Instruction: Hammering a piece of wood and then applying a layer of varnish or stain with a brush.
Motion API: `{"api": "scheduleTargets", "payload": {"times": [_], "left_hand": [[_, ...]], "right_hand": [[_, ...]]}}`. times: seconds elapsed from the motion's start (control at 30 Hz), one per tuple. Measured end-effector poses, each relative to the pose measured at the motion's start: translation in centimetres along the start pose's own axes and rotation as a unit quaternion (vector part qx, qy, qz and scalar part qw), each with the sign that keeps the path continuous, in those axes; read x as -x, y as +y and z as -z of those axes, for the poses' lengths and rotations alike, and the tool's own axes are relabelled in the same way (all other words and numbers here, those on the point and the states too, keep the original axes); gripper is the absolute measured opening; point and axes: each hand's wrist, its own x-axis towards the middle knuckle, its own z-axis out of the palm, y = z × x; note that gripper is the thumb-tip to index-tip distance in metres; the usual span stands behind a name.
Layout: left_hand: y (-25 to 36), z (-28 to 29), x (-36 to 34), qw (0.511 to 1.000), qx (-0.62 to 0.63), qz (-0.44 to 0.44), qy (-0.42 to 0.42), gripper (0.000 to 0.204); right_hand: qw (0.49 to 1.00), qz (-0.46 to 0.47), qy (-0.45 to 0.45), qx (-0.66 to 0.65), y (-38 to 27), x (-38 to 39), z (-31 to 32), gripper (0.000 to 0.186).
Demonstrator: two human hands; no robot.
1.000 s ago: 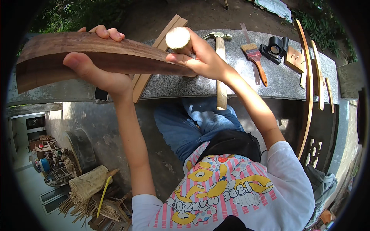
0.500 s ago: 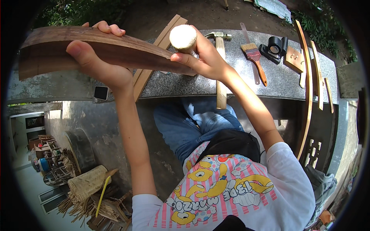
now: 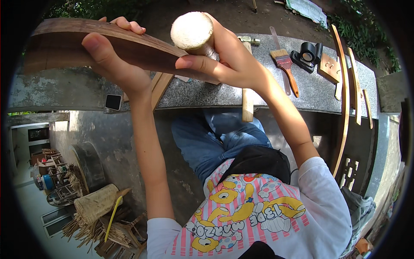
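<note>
I hold a curved, dark brown wooden board (image 3: 144, 54) raised over the left part of the stone bench. My left hand (image 3: 116, 62) grips it, thumb on the near face and fingers over the upper edge. At the board's right end, my right hand (image 3: 237, 64) is closed round a thick cylinder with a fuzzy white round end (image 3: 192, 30), its thumb pressed on the board. The right fingers are mostly hidden, and whether cylinder and board are joined I cannot tell. Below the right hand lies a claw hammer (image 3: 247, 103), its handle jutting over the bench's near edge.
Right of the hammer on the bench (image 3: 263, 97) lie a metal ruler (image 3: 273, 34), a paintbrush (image 3: 284, 64), a black device (image 3: 307, 56), a wooden block (image 3: 329, 69) and several curved wooden strips (image 3: 345, 108). Wooden slats (image 3: 161, 88) lie under the board, near a small dark-screened gadget (image 3: 113, 102).
Both hands have lifted the board slightly. The white-ended cylinder has shifted up and left and looks larger, with my right hand moving along with it.
</note>
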Motion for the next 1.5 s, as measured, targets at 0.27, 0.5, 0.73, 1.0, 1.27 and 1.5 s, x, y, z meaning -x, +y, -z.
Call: {"api": "scheduleTargets", "payload": {"times": [0.27,0.5,0.73,1.0,1.27,1.5], "left_hand": [[0.1,-0.5,0.1,1.000,-0.017,-0.004,0.013,0.082],[-0.2,-0.6,0.0,1.000,-0.025,-0.004,0.015,0.081],[-4.0,-1.2,2.3,0.998,-0.011,-0.036,-0.040,0.072],[-8.3,-1.2,7.3,0.969,-0.119,-0.202,-0.079,0.100],[-8.4,-1.1,7.3,0.950,-0.186,-0.232,-0.097,0.066],[-9.2,-0.8,6.5,0.959,-0.166,-0.206,-0.103,0.064]], "right_hand": [[0.999,0.027,0.014,0.023,1.8,-0.2,-0.7,0.051],[0.995,0.045,-0.002,0.083,2.8,-0.1,-0.9,0.052],[0.999,0.022,0.022,0.042,2.1,-0.1,-0.2,0.053],[0.999,-0.025,0.023,-0.021,1.7,0.1,0.6,0.048],[1.000,0.012,0.029,0.004,1.9,-0.5,1.3,0.045],[0.999,0.017,-0.009,0.032,2.0,-0.9,1.6,0.043]]}}
